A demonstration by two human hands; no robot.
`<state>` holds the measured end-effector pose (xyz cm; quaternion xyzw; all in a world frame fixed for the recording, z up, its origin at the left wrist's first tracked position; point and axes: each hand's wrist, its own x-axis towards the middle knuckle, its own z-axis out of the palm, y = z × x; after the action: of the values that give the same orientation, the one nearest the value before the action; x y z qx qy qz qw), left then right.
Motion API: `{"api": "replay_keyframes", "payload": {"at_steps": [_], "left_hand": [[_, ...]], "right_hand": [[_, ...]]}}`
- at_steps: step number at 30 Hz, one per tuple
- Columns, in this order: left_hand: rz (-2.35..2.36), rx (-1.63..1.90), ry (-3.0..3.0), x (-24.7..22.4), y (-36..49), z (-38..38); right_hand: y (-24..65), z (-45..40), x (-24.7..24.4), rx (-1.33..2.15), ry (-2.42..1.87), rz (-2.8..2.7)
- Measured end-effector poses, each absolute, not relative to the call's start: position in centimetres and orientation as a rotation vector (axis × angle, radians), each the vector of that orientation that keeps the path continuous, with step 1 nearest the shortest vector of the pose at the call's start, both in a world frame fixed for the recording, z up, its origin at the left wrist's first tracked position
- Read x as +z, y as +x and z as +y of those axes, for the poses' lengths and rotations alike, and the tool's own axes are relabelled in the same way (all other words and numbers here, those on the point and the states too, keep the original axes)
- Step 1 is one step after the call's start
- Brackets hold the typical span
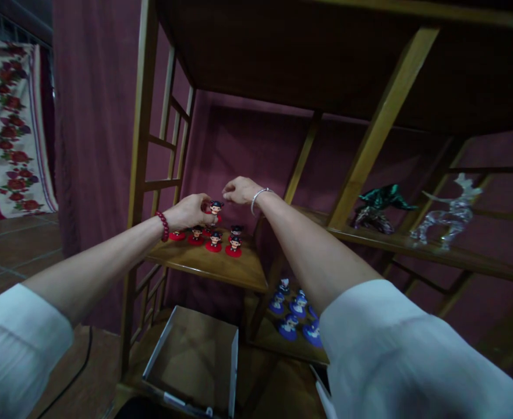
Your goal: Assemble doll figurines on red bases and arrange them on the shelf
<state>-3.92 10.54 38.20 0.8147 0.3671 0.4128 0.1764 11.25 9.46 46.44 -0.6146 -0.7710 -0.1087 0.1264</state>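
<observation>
My left hand (pixel 187 212) is raised above a wooden shelf (pixel 212 266) and its fingers grip a small bobblehead figurine (pixel 215 213) with black hair and a red base. The figurine is held up near the shelf's back corner. My right hand (pixel 240 190) is just up and to the right of that figurine, with its fingers loosely curled and holding nothing. Below my hands, several similar red-based figurines (pixel 215 241) stand on the shelf. A beaded red bracelet (pixel 164 226) circles my left wrist, and a silver bangle (pixel 256 200) circles my right.
A lower shelf holds several blue-based figurines (pixel 292 314). An open cardboard box (pixel 190 361) sits lower down. A green ornament (pixel 381 205) and a glass deer (pixel 446 213) stand on a shelf to the right. Wooden posts and a shelf above frame my arms.
</observation>
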Motion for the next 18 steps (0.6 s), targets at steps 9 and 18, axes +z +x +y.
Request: {"api": "replay_keyframes", "payload": {"at_steps": [9,18], "left_hand": [[1.107,1.135,2.280,38.8,-1.9,11.7],[1.120,1.151,2.292,38.4,-1.3,14.2]], "right_hand": [[10.8,8.9,46.8,-0.261,-1.743,-2.433],[9.5,9.3,46.3,-0.544,-1.869,-2.500]]}}
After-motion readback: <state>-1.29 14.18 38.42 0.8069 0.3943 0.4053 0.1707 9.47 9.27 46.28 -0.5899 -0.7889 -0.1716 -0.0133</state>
